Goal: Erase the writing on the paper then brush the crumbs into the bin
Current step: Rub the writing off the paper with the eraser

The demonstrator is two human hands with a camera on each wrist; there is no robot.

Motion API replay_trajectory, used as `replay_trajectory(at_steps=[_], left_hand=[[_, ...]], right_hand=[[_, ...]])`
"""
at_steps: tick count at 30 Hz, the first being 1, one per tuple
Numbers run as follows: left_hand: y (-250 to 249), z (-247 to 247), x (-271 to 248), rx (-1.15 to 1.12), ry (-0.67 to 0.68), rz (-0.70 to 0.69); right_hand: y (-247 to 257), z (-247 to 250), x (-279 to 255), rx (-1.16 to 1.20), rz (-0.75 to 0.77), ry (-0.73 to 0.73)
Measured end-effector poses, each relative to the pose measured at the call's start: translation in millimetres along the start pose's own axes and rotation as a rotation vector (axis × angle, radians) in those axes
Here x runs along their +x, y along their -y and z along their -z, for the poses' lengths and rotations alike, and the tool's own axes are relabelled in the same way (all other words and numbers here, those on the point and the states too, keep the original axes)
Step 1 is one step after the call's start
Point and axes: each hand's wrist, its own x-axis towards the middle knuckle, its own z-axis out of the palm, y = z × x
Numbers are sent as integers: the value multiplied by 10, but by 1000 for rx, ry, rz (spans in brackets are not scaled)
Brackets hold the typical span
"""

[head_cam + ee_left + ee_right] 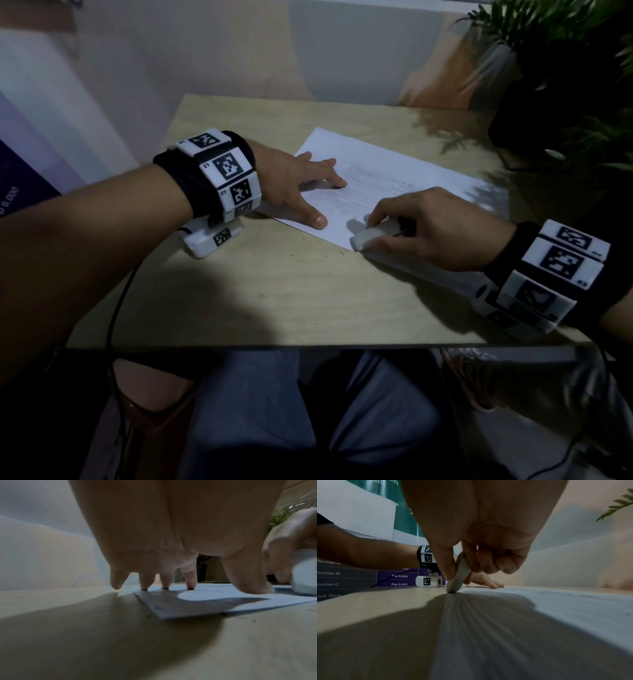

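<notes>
Your right hand (435, 228) pinches the eraser (368, 237) at the paper's (404, 171) six o'clock edge, mid-bench (274, 291). Your left hand (294, 185), fingers spread, pins the nine o'clock side. Thin paper likely buckles; keep it pinned.

The surface (274, 291) at the centre of the head view looks like pale wood or wood-look laminate, smooth and matt, with faint grain and a few dark specks. On it, upper middle of the frame, the paper (394, 164) is thin white sheet, matt, greyed with smudged pencil streaks and slightly rough-looking. The eraser (364, 240), right of centre, looks like soft white rubber, dull, with rounded worn edges. The wrist bands (222, 171), left of centre, are hard white plastic blocks on black cloth straps.
</notes>
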Motion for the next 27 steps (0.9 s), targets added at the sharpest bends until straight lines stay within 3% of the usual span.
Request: replay_trajectory(at_steps=[4, 9, 14, 20, 24, 27], left_hand=[[-54, 36, -10, -1, -3, -14], [-62, 15, -21, -26, 42, -87], [-98, -17, -2, 7, 32, -77], [-119, -1, -15, -7, 48, -62], [-121, 5, -16, -6, 50, -56], [-129, 11, -18, -9, 54, -51]], right_hand=[[-43, 6, 20, 58, 4, -56], [-24, 5, 15, 33, 22, 14], [-99, 24, 53, -8, -54, -100], [-61, 11, 27, -23, -17, -6], [-159, 19, 70, -126, -77, -87], [-87, -6, 49, -115, -33, -33]])
